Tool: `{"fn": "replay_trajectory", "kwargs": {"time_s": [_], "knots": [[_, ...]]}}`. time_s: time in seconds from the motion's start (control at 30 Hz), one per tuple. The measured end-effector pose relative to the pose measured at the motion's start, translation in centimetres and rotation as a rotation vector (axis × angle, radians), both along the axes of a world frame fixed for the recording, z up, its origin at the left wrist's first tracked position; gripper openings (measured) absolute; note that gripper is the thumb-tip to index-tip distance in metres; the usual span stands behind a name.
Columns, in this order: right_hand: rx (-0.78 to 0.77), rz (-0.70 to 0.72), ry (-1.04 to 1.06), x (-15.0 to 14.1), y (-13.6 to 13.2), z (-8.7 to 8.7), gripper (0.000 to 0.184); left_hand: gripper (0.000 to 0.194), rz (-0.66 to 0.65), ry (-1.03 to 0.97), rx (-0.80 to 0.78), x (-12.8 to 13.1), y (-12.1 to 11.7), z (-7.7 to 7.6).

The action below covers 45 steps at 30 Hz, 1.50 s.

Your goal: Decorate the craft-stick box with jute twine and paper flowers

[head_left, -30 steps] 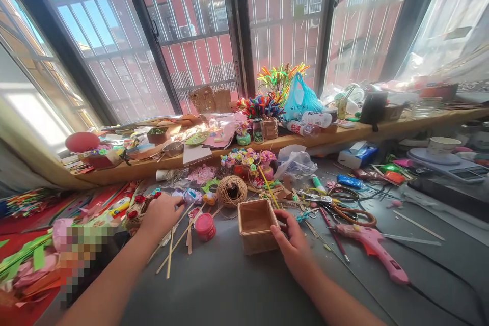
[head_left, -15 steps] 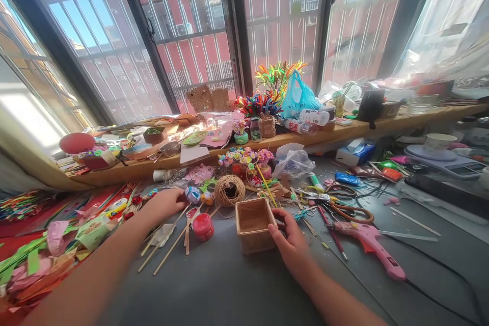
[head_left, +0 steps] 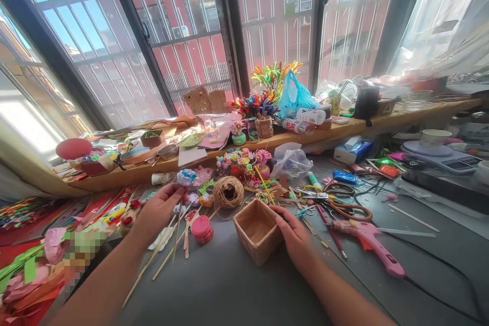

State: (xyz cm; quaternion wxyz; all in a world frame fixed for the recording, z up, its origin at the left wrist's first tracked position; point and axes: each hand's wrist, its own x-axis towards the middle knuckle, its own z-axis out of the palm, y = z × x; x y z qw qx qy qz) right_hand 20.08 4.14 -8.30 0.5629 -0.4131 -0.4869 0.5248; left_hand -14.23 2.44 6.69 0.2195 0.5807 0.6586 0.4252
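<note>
A blue and white flower point(head_left: 187, 177) on a thin stick is pinched between the fingertips of my left hand point(head_left: 159, 212); the stick hangs down below the hand. My right hand point(head_left: 296, 235) grips the right side of a square brown box point(head_left: 247, 242), thumb outside near the rim. The box stands on the grey table with its top open and nothing seen inside. Other flowers on sticks, one orange and yellow point(head_left: 207, 199), lie beside my left hand. A pink-lidded jar point(head_left: 202, 229) and a ball of twine point(head_left: 228, 192) sit between the two hands.
At the right lie a pink glue gun point(head_left: 376, 247) with its cord, scissors point(head_left: 351, 210) and a dark red pencil point(head_left: 331, 230). Coloured paper scraps point(head_left: 32, 275) cover the left side. Behind, a wooden ledge point(head_left: 328, 135) carries bottles, pipe cleaners and a blue bag point(head_left: 296, 97).
My left hand has lifted the blue and white flower up from the others. The box has turned in my right hand, so one corner now points toward me.
</note>
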Motion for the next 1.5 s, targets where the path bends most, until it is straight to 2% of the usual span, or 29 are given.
{"fn": "replay_trajectory", "kwargs": {"time_s": [0.1,0.17,0.23,0.33,0.47,0.6,0.73,0.83,0.9,0.97,1.0,1.03,1.07,1.13,1.2,1.37,1.5], "knots": [[-0.013,-0.026,0.030,0.3,0.6,0.3,0.047,0.046,-0.117,0.019,0.003,3.7,-3.0,-1.2],[-0.029,-0.025,0.053,0.4,1.0,0.3,0.047,0.035,-0.261,0.122,-0.027,5.9,-4.7,-2.2],[-0.051,-0.014,0.078,0.4,1.2,0.2,0.046,0.025,-0.401,0.254,0.051,7.6,-5.5,-3.4],[-0.093,0.000,0.116,0.5,1.5,0.2,0.044,0.022,-0.567,0.281,0.166,8.8,-5.1,-5.4],[-0.146,0.004,0.167,0.7,2.0,0.4,0.044,0.019,-0.629,0.287,0.301,9.4,-3.5,-7.3],[-0.158,0.015,0.203,0.8,2.4,0.4,0.046,0.015,-0.665,0.449,0.531,10.0,-3.1,-7.1],[-0.126,0.029,0.194,0.5,2.5,0.3,0.045,0.019,-0.598,0.517,0.752,10.1,-4.1,-6.4],[-0.053,0.008,0.145,0.6,1.9,0.9,0.045,0.017,-0.532,0.557,0.811,9.8,-5.0,-6.0],[0.020,-0.057,0.103,1.1,0.9,1.9,0.042,0.015,-0.510,0.579,0.806,9.7,-5.4,-5.8],[0.198,-0.093,0.023,1.7,-0.9,3.2,0.038,0.013,-0.507,0.601,0.798,9.9,-5.8,-5.6],[0.402,-0.057,-0.087,1.9,-2.0,3.8,0.038,0.013,-0.509,0.610,0.797,10.1,-6.0,-5.4],[0.618,0.031,-0.185,2.0,-3.1,4.4,0.049,0.012,-0.513,0.617,0.799,10.3,-6.2,-5.3],[0.760,0.115,-0.258,1.9,-4.2,4.9,0.067,0.012,-0.520,0.628,0.801,10.6,-6.4,-5.2],[0.867,0.193,-0.379,1.3,-6.1,5.4,0.088,0.012,-0.539,0.650,0.813,11.3,-6.8,-5.0],[0.865,0.208,-0.448,0.5,-7.3,5.1,0.088,0.014,-0.545,0.667,0.821,12.0,-7.3,-4.9],[0.806,0.193,-0.400,-0.8,-8.3,2.8,0.064,0.014,-0.563,0.654,0.766,13.5,-8.4,-5.4],[0.773,0.202,-0.387,-0.8,-8.4,1.5,0.062,0.023,-0.613,0.679,0.714,12.9,-9.1,-6.2]]}}
